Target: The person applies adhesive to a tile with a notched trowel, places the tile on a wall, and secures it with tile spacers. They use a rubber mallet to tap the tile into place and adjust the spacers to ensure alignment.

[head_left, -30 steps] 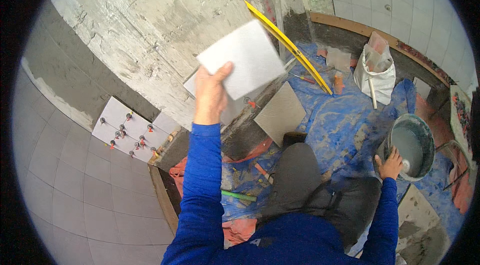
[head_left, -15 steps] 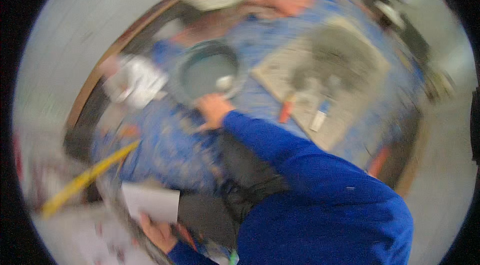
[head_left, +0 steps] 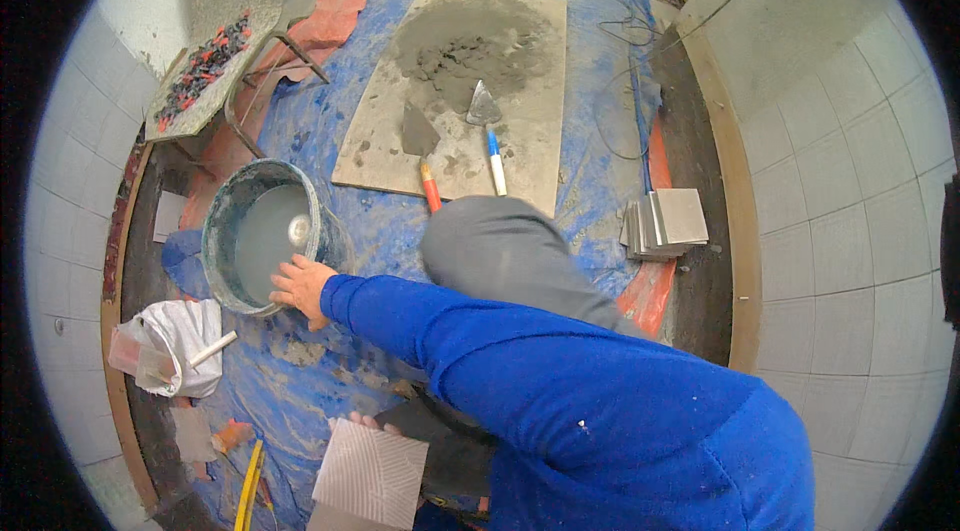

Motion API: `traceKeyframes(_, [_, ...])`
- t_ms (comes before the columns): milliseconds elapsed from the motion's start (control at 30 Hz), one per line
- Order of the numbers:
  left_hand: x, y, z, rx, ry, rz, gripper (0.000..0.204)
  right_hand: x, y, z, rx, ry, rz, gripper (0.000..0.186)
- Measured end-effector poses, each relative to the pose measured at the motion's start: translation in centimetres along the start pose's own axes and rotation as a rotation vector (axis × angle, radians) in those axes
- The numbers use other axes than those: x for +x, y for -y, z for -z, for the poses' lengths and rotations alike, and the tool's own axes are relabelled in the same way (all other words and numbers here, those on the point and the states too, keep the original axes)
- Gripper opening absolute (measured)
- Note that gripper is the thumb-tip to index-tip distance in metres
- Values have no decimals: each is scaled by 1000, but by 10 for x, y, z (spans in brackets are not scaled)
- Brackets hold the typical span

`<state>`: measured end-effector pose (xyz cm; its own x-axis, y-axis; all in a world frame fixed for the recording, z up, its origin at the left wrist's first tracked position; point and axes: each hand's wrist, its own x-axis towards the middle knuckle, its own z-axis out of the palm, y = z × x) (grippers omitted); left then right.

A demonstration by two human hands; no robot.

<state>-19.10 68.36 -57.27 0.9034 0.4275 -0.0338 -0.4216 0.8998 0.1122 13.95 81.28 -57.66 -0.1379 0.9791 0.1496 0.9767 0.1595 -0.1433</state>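
From my remote seat, pale grey tiled walls (head_left: pixel 860 231) curved round at three o'clock and at nine o'clock. A blue tarpaulin (head_left: pixel 590 161) covered the middle of the floor, with a bare dark strip of floor (head_left: pixel 700 261) beside it. A brown wooden edging (head_left: pixel 735 221) ran along the foot of the right wall. Cables (head_left: pixel 620 41) trailed at one o'clock. The light was even and flat.

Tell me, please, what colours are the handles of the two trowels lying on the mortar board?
In the head view, one trowel handle is orange-red, the other handle white and blue.
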Motion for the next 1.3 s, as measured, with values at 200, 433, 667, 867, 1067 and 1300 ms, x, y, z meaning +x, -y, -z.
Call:
traceKeyframes(200, [55, 34, -12, 582, -69, -241, 76, 36, -43, 58, 509, 366, -43, 95])
traceKeyframes(433, [109, 53, -98, 368, 99, -327, 122, -106, -334, 83, 492, -361, -829, 61])
traceKeyframes(667, [250, 22, -100, 305, 222, -375, 109, -284, -413, -109, 293, 121, -1537, 65])
traceKeyframes(867, [407, -8, -105, 128, -111, -751, 85, -305, -503, -123, 427, -18, -1475, 63])
traceKeyframes(1067, [465, -12, -86, 409, -768, -973, 74, -344, -716, -26, 264, -80, -1467, 43])
traceKeyframes(1300, [450, -10, -41, 293, -669, -1020, 80, -235, -783, 4, -37, 375, -896, 27])
